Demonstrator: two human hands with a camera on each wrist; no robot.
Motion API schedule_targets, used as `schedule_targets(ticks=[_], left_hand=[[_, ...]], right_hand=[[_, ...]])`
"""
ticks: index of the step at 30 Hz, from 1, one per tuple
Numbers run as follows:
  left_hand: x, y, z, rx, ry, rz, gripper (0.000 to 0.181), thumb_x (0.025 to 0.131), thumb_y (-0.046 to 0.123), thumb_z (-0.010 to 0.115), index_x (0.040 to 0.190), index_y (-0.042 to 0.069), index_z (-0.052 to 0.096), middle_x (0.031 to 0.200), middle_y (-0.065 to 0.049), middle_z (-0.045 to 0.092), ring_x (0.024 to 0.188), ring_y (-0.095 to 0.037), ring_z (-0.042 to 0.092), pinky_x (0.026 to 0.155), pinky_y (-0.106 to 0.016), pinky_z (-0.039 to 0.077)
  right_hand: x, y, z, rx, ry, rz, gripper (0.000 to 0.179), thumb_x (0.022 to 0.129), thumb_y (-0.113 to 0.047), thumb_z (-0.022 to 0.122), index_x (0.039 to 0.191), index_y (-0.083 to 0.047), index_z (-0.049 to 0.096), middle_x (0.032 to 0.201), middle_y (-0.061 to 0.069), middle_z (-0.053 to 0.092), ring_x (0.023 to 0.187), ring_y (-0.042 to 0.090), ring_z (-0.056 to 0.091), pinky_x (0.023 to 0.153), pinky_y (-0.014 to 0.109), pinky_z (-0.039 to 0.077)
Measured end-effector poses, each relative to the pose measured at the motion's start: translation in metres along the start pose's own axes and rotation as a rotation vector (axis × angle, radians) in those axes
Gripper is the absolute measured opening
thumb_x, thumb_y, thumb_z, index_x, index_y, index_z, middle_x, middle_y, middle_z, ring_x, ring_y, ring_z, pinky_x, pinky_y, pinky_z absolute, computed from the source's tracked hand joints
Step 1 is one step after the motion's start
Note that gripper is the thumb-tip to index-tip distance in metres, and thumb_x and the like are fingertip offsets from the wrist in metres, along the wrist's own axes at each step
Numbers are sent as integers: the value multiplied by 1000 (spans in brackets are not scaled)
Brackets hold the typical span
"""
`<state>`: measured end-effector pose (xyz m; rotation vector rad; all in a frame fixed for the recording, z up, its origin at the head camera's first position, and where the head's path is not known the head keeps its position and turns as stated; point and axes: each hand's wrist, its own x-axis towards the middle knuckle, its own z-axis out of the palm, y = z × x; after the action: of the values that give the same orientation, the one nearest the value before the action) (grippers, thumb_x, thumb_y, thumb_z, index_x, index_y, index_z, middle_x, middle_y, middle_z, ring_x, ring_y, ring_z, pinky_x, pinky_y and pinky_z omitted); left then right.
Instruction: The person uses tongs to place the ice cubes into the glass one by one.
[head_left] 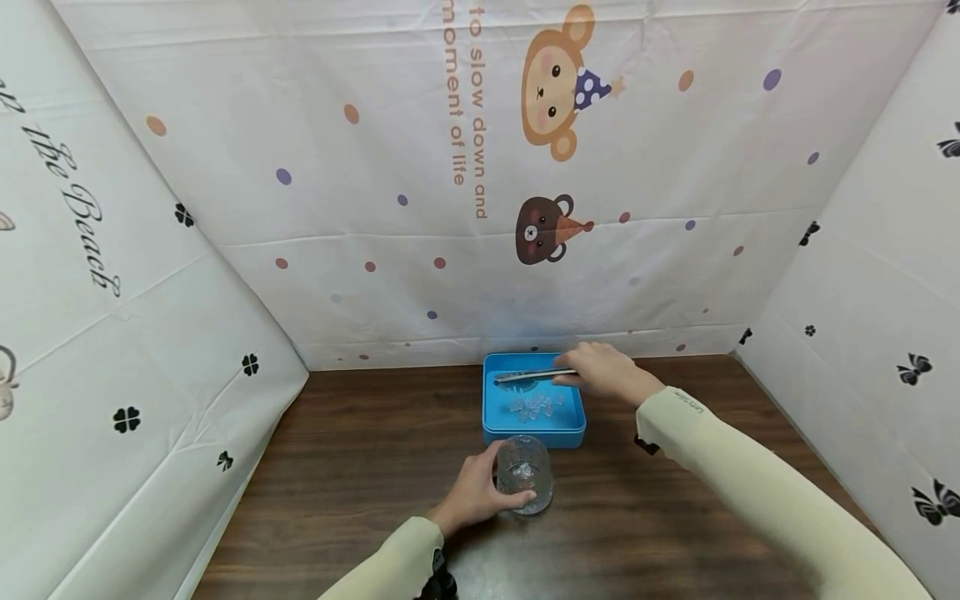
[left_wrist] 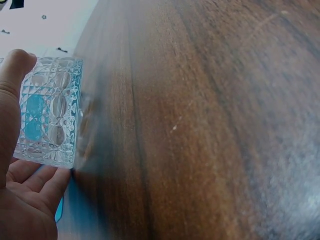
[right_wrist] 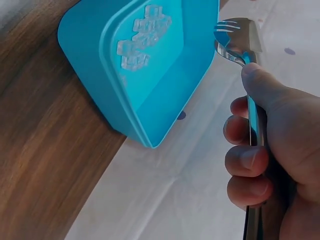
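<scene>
My left hand (head_left: 477, 490) holds a clear patterned glass (head_left: 542, 468), thumb and fingers round its sides, just in front of a blue tray (head_left: 534, 435). Something clear shows at the bottom of the glass, too small to tell. In the left wrist view the diamond-cut glass (left_wrist: 50, 107) stands by the wooden table. My right hand (head_left: 600, 369) grips metal serving tongs (right_wrist: 253, 122), one end pronged like a fork. The tongs lie across above the tray's back part, apart from several clear cubes (head_left: 529, 406) on its floor.
The brown wooden table (head_left: 375, 467) runs along a white printed cloth (head_left: 420, 292) at the back. More white cloth hangs on the left (head_left: 172, 375) and right (head_left: 862, 317). The tray sits near the back edge, its raised walls around the cubes.
</scene>
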<state>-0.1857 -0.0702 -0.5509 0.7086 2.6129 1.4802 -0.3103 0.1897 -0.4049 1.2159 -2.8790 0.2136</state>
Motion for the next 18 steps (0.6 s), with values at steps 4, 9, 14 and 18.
schedule_targets(ticks=[4,9,14,18], left_hand=[[0,0,0,0,3,9,78,84,50,83,145,13,51,125,-3,68,104,-9,68,82,-26,57],[0,0,-1,-9,3,10,78,84,49,83,146,13,50,125,-3,68,104,-11,69,83,-26,57],[-1,0,-1,-10,4,8,78,84,49,83,145,14,51,125,-2,68,104,-11,68,83,-27,57],[-1,0,-2,-2,4,6,78,84,50,83,145,14,51,125,-2,68,104,-10,68,82,-27,57]], right_hand=[[-6,7,1,41,38,-1,26,99,-26,71,118,-7,76,97,4,75,73,11,69,71,39,59],[-12,12,2,61,40,23,30,100,-26,70,120,-5,75,98,6,76,71,10,69,71,40,59],[-16,16,2,71,41,47,31,101,-29,69,120,-6,75,93,3,75,67,6,66,70,39,59],[-20,14,-1,87,43,57,32,101,-30,69,121,-6,75,91,2,75,68,6,67,73,41,60]])
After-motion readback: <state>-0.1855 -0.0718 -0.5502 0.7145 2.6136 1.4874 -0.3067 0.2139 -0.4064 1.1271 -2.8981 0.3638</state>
